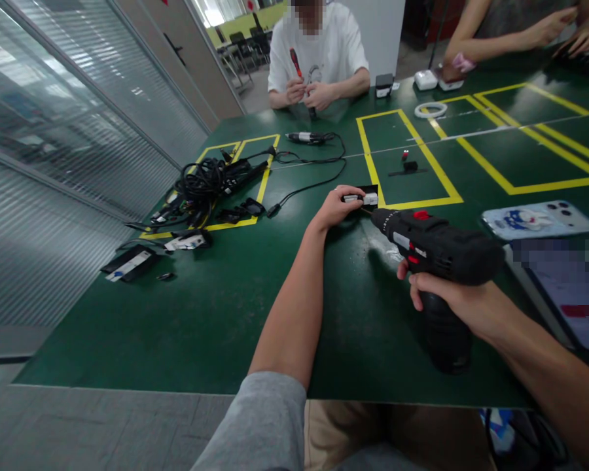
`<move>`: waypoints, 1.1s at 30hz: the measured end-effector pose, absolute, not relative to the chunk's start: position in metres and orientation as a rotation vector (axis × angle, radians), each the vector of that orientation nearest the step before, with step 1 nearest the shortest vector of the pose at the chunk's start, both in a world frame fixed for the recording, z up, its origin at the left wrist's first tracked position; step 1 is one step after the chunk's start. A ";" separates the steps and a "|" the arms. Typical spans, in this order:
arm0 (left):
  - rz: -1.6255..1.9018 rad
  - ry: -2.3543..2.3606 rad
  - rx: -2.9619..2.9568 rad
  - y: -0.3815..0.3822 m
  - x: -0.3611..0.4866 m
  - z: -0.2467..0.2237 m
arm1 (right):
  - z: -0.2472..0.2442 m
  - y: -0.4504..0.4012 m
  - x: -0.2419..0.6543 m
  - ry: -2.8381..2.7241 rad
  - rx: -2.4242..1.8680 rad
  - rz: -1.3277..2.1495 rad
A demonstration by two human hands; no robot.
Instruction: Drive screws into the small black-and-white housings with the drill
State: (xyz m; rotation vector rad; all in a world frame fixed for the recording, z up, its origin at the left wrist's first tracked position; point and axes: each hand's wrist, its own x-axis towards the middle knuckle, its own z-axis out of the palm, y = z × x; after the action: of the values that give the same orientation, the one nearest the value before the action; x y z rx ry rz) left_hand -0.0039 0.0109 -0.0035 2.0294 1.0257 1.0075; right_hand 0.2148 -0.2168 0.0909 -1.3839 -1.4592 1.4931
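My right hand (451,297) is wrapped round the grip of a black cordless drill (436,245) with red buttons. The drill points left, and its thin bit ends close to a small black block with a white label (370,197). Fingers of my left hand (338,206) press that block down on the green table (216,307). Part of the block is hidden under those fingers. Whether the bit touches it, I cannot tell. Pale shavings or dust (390,252) lie on the table below the drill's chuck.
Tangled black cables and adapters (211,183) lie at the left, near a labelled black piece (131,263). A patterned phone (537,219) and a tablet (569,288) are at the right. Across the table a person (319,59) holds a red screwdriver (295,62); another person's arms (515,39) show at top right.
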 end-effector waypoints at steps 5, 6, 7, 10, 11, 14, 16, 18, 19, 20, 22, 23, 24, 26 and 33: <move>0.986 1.056 2.021 0.010 -0.004 -0.003 | 0.086 -0.216 0.216 -1.409 -1.385 1.526; 0.983 1.063 2.019 0.010 -0.004 -0.002 | 0.085 -0.215 0.215 -1.407 -1.382 1.530; 0.983 1.065 2.017 0.009 -0.004 -0.002 | 0.085 -0.215 0.215 -1.405 -1.378 1.530; 0.988 1.059 2.009 0.009 -0.004 -0.002 | 0.085 -0.215 0.214 -1.394 -1.371 1.524; 0.989 1.056 2.008 0.009 -0.004 -0.002 | 0.086 -0.215 0.214 -1.389 -1.372 1.528; 0.994 1.049 2.004 0.009 -0.004 -0.002 | 0.087 -0.214 0.213 -1.369 -1.371 1.547; 0.998 1.045 2.005 0.009 -0.004 -0.003 | 0.087 -0.214 0.213 -1.363 -1.369 1.551; 1.001 1.050 2.012 0.009 -0.004 -0.003 | 0.086 -0.214 0.213 -1.358 -1.372 1.560; 1.000 1.054 2.017 0.009 -0.004 -0.003 | 0.085 -0.214 0.213 -1.357 -1.368 1.566; 0.997 1.060 2.023 0.009 -0.004 -0.003 | 0.085 -0.214 0.214 -1.352 -1.363 1.575; 0.990 1.065 2.031 0.009 -0.004 -0.003 | 0.085 -0.214 0.213 -1.334 -1.355 1.581; 0.989 1.064 2.034 0.009 -0.004 -0.003 | 0.085 -0.214 0.213 -1.328 -1.360 1.577; 0.991 1.061 2.036 0.010 -0.004 -0.003 | 0.086 -0.214 0.213 -1.325 -1.370 1.571; 0.997 1.050 2.040 0.011 -0.004 -0.004 | 0.087 -0.214 0.212 -1.329 -1.384 1.558; 1.012 1.043 2.056 0.015 -0.005 -0.009 | 0.090 -0.212 0.208 -1.407 -1.470 1.538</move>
State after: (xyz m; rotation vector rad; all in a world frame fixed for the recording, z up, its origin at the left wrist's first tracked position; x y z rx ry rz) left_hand -0.0053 0.0147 -0.0088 2.0557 1.0434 1.0125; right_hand 0.2079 -0.2122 0.0903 -1.4696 -1.4074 1.5385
